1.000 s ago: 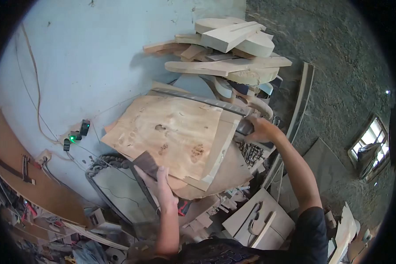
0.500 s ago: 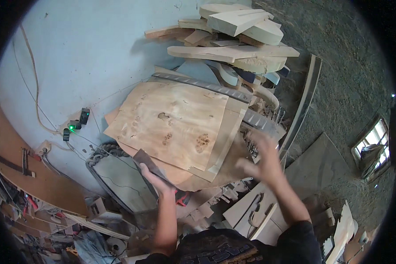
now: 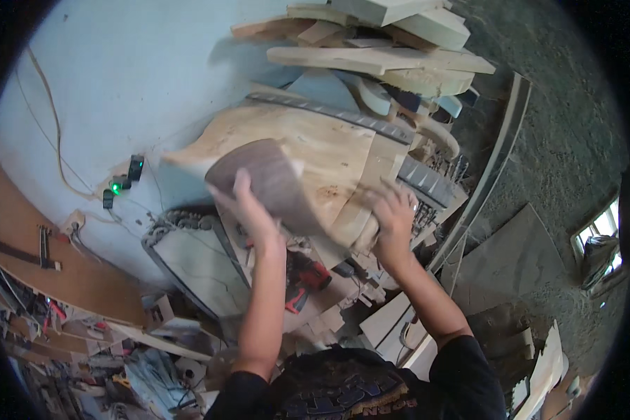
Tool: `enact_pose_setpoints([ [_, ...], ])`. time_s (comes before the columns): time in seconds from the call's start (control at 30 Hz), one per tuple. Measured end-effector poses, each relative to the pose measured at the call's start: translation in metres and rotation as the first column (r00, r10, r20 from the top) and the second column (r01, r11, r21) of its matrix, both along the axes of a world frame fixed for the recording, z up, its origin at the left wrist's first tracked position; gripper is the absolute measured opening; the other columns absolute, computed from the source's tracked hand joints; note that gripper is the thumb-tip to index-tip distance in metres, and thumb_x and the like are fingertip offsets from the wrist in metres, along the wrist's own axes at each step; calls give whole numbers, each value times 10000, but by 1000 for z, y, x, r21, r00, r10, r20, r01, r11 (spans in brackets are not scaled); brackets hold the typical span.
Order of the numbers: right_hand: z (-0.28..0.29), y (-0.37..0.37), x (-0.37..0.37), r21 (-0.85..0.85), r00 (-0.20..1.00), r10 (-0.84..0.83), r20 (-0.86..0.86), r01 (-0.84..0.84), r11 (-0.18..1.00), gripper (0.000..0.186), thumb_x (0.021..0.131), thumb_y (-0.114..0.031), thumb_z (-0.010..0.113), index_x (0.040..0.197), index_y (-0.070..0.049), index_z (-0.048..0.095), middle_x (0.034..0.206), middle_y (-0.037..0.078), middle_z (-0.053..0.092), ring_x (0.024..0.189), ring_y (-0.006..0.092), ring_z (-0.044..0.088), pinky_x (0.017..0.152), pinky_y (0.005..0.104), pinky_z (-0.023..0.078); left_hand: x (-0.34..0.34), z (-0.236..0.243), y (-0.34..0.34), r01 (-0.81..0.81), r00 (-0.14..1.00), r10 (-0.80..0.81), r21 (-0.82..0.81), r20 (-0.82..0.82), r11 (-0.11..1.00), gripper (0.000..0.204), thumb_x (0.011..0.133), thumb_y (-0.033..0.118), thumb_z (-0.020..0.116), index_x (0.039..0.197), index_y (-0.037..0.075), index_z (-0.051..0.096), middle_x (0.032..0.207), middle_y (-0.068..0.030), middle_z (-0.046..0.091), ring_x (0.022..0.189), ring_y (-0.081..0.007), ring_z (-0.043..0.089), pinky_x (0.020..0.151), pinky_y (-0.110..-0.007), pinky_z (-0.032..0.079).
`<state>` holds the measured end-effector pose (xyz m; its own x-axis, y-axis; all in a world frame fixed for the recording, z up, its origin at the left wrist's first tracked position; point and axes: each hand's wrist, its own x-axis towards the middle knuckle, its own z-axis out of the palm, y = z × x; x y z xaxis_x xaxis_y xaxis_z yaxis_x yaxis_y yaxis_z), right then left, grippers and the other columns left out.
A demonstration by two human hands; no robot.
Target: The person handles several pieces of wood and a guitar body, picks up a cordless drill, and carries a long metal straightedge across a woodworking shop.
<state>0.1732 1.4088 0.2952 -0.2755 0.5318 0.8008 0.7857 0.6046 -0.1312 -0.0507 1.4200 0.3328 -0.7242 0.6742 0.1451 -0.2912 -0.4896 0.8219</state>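
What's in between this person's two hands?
In the head view, a curled dark brown flap lies beside the left hand, then some pale knotty wood sheet toward the right hand.

Stacked boards (image 3: 378,61) behind the wood sheet (image 3: 294,133); before it, framed panel (image 3: 197,262) left of power tool (image 3: 318,277).

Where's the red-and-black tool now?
Head view, below centre: the red-and-black tool is just right of the left forearm, below the curled wood sheet.
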Motion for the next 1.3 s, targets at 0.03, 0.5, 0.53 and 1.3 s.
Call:
enact_pose_setpoints([
  [0.03, 2, 13, -3, 2, 997, 14, -79, -14, 1000, 414, 648, -214, 708, 1039, -93, 647, 1117, 95, 643, 1161, 349, 533, 959, 459, 364, 0, 7, 8, -9, 999, 6, -75, -39, 997, 954, 855, 354, 588, 1514, 3, -6, 1546, -215, 114, 1398, -297, 239, 1141, -392, 200],
  [0.5, -44, -80, -18, -231, 988, 23, -152, -58, 971, 649, 655, -257, 788, 1210, -35, 534, 1286, 228, 473, 1241, 423, 416, 989, 524, 323, -50, -75, -46, 173, 983, -162, -141, 87, 975, 625, 949, 443, 468, 1405, 28, 362, 1370, -102, 445, 1268, -235, 425, 1065, -375, 317],
  [0.53, -65, -91, -17, -246, 978, 8, -208, -60, 967, 634, 671, -232, 778, 1215, -32, 521, 1292, 235, 459, 1252, 426, 405, 998, 527, 321, -53, -84, -53, 159, 985, -149, -131, 82, 979, 607, 958, 443, 458, 1390, 24, 380, 1368, -101, 453, 1268, -234, 428, 1067, -376, 315],
  [1.3, -200, -61, -155, -717, 967, 242, -78, -223, 660, 473, 841, -363, 679, 1096, 28, 600, 1053, 299, 622, 1004, 457, 598, 849, 498, 478, -93, -283, -94, -427, 713, -104, -547, -693, 720, 823, 623, 224, 787, 1324, -1, 419, 1360, -296, 353, 1257, -462, 375, 1041, -491, 350],
])
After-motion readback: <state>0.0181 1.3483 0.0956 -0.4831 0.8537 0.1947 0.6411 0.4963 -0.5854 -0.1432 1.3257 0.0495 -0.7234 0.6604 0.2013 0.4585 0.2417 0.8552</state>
